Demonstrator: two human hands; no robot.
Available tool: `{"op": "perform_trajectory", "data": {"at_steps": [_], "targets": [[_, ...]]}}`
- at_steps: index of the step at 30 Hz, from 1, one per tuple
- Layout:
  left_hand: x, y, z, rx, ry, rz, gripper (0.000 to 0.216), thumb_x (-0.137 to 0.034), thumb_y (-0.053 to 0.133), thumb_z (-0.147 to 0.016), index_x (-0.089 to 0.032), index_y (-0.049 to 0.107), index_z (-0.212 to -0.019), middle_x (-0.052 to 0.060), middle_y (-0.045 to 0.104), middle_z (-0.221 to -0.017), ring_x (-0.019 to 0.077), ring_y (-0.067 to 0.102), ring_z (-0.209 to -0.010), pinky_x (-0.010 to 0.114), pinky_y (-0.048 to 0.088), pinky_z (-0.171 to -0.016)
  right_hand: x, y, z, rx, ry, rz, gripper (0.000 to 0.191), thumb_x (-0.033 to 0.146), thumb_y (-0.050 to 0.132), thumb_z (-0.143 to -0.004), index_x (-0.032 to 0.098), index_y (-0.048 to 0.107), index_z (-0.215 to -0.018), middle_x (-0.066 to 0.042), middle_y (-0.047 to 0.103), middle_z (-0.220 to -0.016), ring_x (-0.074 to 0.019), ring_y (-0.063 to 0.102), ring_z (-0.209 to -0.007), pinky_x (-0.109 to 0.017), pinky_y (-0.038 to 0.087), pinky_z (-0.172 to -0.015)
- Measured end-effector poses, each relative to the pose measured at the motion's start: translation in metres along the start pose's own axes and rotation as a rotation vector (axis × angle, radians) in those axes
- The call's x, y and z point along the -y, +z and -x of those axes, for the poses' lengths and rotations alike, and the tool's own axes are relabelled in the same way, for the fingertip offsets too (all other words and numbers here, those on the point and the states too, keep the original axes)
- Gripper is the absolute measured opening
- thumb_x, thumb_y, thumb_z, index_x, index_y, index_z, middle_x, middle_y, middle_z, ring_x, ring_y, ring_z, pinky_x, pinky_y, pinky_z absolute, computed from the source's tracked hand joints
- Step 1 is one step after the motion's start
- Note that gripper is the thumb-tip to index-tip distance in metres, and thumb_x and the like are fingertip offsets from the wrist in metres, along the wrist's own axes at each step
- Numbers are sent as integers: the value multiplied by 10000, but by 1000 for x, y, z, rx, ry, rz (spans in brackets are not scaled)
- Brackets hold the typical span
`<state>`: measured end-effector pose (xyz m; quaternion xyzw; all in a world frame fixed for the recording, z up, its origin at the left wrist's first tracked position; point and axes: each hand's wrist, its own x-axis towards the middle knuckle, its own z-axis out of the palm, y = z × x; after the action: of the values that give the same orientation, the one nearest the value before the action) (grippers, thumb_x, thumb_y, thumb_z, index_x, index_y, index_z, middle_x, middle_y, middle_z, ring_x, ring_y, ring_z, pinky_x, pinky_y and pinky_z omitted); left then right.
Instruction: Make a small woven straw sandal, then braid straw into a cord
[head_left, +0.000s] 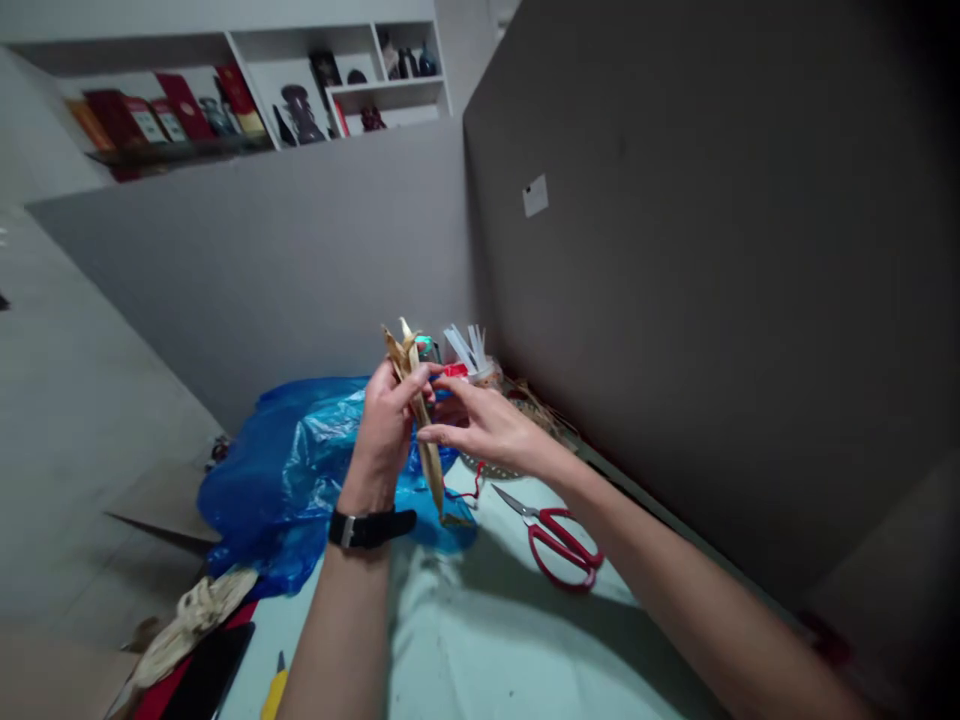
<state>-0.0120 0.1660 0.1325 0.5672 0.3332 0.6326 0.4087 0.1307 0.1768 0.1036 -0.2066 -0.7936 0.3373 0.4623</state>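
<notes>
My left hand (391, 410) is closed around a slim bundle of dried husk (429, 455), tan and papery like corn husk. Its upper end, with splayed leaf tips and a paler point, sticks up above the fist, and a long tail hangs down toward the table. My right hand (487, 425) reaches in from the right, thumb and index finger apart. Its thumb tip meets the husk and its index fingertip is close to the left thumb; the other fingers are partly hidden. Below the hands, red-handled scissors (559, 545) lie on the pale green tabletop (480, 620).
A blue plastic bag (262, 470) covers the table's left part. Behind my hands stands a tub of white strips (480, 365). More dried husk (199, 615), a dark flat object (210, 675) and a yellow-handled tool (275, 692) are at lower left. Grey panels (337, 260) enclose the back and right.
</notes>
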Motion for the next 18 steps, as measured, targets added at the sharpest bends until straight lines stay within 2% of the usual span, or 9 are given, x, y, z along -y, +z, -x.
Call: {"op": "perform_trajectory", "data": {"at_steps": [4, 6, 8, 10, 13, 18], "targets": [[5, -13, 4, -75, -42, 85, 287, -224, 713, -708, -158, 607, -966, 42, 685, -924, 124, 634, -727, 256, 501, -710, -12, 19, -7, -102, 110, -49, 272, 266, 615, -824, 207, 586, -1088, -12, 684, -764, -181, 645, -698, -284, 500, -619], [7, -21, 4, -123, -25, 65, 301, -222, 742, -687, -153, 622, -954, 42, 695, -946, 142, 651, -818, 260, 493, -778, -20, 20, -13, -100, 126, -99, 263, 273, 613, -813, 205, 578, -1064, 0, 662, -733, -167, 620, -665, -264, 480, -583], [10, -29, 3, -162, -13, 45, 294, -217, 768, -668, -147, 634, -921, 26, 700, -896, 137, 650, -814, 240, 484, -768, -27, 19, -18, -114, 127, -124, 262, 277, 600, -813, 204, 556, -1061, 10, 644, -719, -156, 603, -651, -250, 465, -567], [13, -36, 3, -162, -36, 43, 302, -220, 781, -661, -144, 635, -915, 13, 701, -844, 134, 650, -763, 239, 488, -730, -31, 19, -22, -143, 138, -138, 237, 267, 589, -813, 204, 549, -1038, 22, 618, -703, -139, 575, -632, -237, 439, -559], [17, -42, 2, -125, -85, 59, 342, -224, 780, -664, -141, 633, -962, 33, 716, -886, 153, 662, -774, 273, 503, -749, -33, 20, -24, -185, 164, -160, 177, 288, 567, -829, 206, 563, -987, 29, 565, -679, -127, 531, -615, -225, 404, -540], [22, -45, -1, -97, -114, 27, 321, -198, 787, -653, -129, 656, -938, 53, 730, -907, 159, 668, -790, 261, 505, -742, -34, 23, -24, -102, 242, -263, 243, 332, 647, -781, 204, 581, -977, 6, 611, -748, -152, 570, -683, -242, 430, -580]]}}
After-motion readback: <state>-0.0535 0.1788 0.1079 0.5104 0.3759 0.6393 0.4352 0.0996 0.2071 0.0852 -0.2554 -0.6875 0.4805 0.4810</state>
